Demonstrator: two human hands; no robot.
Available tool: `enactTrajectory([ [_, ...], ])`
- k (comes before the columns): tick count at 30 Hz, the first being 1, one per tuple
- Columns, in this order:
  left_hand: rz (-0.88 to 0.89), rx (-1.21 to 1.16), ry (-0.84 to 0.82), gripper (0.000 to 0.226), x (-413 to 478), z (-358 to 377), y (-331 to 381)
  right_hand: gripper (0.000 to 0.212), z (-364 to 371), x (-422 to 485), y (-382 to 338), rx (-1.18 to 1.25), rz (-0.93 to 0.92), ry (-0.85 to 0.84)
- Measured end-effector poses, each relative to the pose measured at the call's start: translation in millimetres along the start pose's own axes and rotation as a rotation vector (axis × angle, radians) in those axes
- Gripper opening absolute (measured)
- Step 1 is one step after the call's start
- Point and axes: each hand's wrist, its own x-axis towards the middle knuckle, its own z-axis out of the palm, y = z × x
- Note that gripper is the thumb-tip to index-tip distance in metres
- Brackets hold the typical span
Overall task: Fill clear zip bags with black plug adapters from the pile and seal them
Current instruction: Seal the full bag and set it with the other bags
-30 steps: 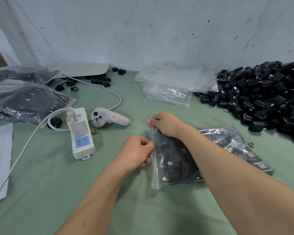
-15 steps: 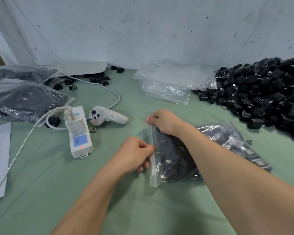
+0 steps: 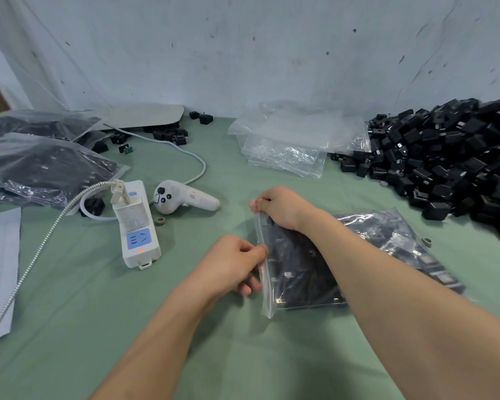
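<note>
Green-clothed desk (image 3: 185,342) below a scuffed wall: filled bags (image 3: 41,168) of adapters lie far left, then a power strip (image 3: 137,235) and a white controller (image 3: 182,197), both apart from the work. At centre the left hand (image 3: 231,264) pinches the zip strip of a filled clear zip bag (image 3: 298,272) lying flat, while the right hand (image 3: 280,207) pinches its far corner. Sealing should go best with that corner anchored and the pinch sliding toward the near end, adapters kept off the track. Empty bags (image 3: 289,145) and the black adapter pile (image 3: 445,163) sit to the right.
</note>
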Motion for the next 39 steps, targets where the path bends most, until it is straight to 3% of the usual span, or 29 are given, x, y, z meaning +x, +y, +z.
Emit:
enactTrajectory([
  [23,0.0,-0.089,-0.01,0.028,2.5,-1.5,-1.5,0.032,0.6,0.1,0.4,0.017,0.022,0.019],
  [28,0.011,-0.078,0.057,0.026,1.1,0.9,2.0,0.029,0.5,-0.3,0.4,0.005,0.016,0.016],
  [39,0.013,-0.035,0.045,0.033,1.3,-0.9,-0.9,0.027,0.9,0.9,0.2,-0.001,0.012,0.014],
])
